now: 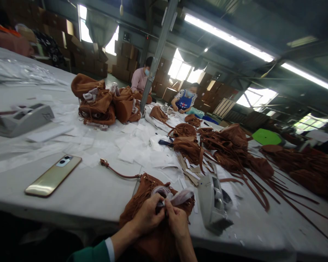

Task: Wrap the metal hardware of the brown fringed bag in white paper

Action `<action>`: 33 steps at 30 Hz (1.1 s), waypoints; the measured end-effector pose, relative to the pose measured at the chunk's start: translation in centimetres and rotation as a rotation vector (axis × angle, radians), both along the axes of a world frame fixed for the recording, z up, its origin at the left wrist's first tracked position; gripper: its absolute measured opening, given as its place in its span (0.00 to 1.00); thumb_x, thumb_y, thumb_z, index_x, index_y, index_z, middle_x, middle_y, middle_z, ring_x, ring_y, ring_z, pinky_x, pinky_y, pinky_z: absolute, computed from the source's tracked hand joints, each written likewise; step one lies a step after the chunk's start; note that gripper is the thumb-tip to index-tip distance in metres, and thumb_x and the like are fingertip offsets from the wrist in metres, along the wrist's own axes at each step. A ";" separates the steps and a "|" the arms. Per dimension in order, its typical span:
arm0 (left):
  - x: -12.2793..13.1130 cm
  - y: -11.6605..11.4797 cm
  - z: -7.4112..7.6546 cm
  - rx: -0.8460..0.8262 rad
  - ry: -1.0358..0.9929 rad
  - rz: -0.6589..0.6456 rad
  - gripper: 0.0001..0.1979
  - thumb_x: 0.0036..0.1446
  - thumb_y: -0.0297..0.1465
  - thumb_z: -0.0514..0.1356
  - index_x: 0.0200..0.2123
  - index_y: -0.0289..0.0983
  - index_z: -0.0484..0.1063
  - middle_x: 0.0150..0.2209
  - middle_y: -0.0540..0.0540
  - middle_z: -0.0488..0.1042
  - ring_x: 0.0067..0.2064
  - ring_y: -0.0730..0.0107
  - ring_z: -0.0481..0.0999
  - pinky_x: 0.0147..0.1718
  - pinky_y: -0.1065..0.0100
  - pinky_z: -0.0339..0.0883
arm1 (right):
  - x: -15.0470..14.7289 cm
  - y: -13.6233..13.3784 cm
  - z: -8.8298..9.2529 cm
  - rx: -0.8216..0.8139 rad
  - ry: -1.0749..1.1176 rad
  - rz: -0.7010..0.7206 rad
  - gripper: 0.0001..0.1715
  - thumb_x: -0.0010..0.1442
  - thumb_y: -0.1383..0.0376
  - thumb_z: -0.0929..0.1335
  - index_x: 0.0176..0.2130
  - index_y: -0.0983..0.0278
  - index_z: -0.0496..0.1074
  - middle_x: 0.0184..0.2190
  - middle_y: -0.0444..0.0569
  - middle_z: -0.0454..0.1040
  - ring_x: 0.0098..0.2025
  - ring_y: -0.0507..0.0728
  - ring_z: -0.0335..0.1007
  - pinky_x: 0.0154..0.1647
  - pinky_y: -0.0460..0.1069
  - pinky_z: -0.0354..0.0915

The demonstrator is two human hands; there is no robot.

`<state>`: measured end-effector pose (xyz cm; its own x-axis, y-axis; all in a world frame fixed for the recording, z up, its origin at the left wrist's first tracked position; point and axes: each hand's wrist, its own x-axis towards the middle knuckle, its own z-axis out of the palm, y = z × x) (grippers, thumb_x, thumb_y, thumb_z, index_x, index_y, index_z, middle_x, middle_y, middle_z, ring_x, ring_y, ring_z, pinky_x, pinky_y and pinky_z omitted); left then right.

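A brown fringed bag (136,194) rests at the table's front edge, its strap lying out to the left on the table. Whitish, see-through wrapping (182,196) is bunched in a loop at the top of the bag. Over the bag, my left hand (150,215) pinches this wrapping with closed fingers. My right hand (177,220) meets it from the other side, thumb and finger also closed on the wrapping. The fingertips of both hands nearly touch. What the wrapping covers is hidden from view.
A grey tape dispenser (207,203) stands close on the right, another tape dispenser (22,120) at far left. A phone (53,176) lies left. White paper sheets (133,145) and brown bags (95,102) spread across the table. A metal post (160,54) rises beyond; two people work at the far side.
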<state>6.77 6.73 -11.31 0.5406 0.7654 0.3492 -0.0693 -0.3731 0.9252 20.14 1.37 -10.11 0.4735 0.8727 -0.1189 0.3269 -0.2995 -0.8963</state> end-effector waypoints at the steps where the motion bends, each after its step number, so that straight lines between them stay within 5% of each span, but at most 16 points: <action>1: 0.0 0.0 -0.1 -0.012 -0.002 0.015 0.07 0.56 0.25 0.56 0.39 0.37 0.67 0.33 0.47 0.71 0.33 0.68 0.70 0.33 0.70 0.60 | 0.0 0.0 -0.2 -0.004 0.044 0.006 0.33 0.50 0.39 0.67 0.15 0.62 0.65 0.12 0.42 0.60 0.16 0.52 0.54 0.15 0.47 0.50; 6: 0.0 -0.1 -0.3 -0.059 -0.039 0.091 0.04 0.56 0.28 0.58 0.37 0.37 0.68 0.30 0.49 0.70 0.30 0.70 0.68 0.31 0.71 0.59 | -0.5 -0.4 -0.2 -0.044 0.400 -0.009 0.34 0.40 0.37 0.72 0.18 0.62 0.62 0.10 0.35 0.52 0.11 0.46 0.42 0.11 0.44 0.38; 10: -0.1 -0.3 -0.4 -0.084 -0.083 0.134 0.03 0.55 0.29 0.59 0.35 0.37 0.68 0.29 0.49 0.69 0.29 0.71 0.67 0.30 0.72 0.59 | -1.0 -0.8 0.5 -0.018 0.635 0.059 0.33 0.40 0.40 0.75 0.21 0.63 0.62 0.12 0.34 0.54 0.11 0.43 0.42 0.10 0.41 0.39; 21: -0.3 -0.3 -0.3 -0.077 -0.137 0.173 0.04 0.56 0.30 0.57 0.36 0.37 0.67 0.29 0.49 0.69 0.30 0.70 0.68 0.30 0.71 0.61 | -1.7 -0.2 0.3 -0.029 0.245 -0.049 0.36 0.41 0.34 0.69 0.15 0.62 0.59 0.08 0.39 0.56 0.09 0.46 0.46 0.10 0.42 0.37; 27: -0.7 0.0 1.2 -0.116 -0.163 0.161 0.04 0.54 0.30 0.59 0.34 0.37 0.67 0.28 0.50 0.68 0.30 0.72 0.67 0.29 0.72 0.61 | -1.8 -0.1 0.4 -0.005 0.225 -0.013 0.35 0.42 0.34 0.68 0.14 0.61 0.61 0.09 0.40 0.56 0.11 0.48 0.47 0.12 0.44 0.41; 31: -0.6 -0.3 2.2 -0.338 -0.222 0.049 0.07 0.55 0.33 0.58 0.33 0.37 0.63 0.27 0.52 0.67 0.22 0.75 0.68 0.19 0.75 0.61 | -0.9 0.2 1.1 0.093 0.133 0.115 0.33 0.47 0.37 0.68 0.19 0.64 0.70 0.16 0.45 0.68 0.19 0.54 0.62 0.19 0.46 0.56; 33: -0.4 -0.4 2.2 -0.504 -0.261 -0.036 0.10 0.56 0.38 0.56 0.35 0.38 0.61 0.26 0.54 0.66 0.13 0.79 0.63 0.09 0.77 0.53 | -0.4 0.4 1.4 0.136 0.031 0.164 0.32 0.49 0.39 0.68 0.24 0.65 0.74 0.21 0.48 0.73 0.26 0.57 0.67 0.25 0.48 0.61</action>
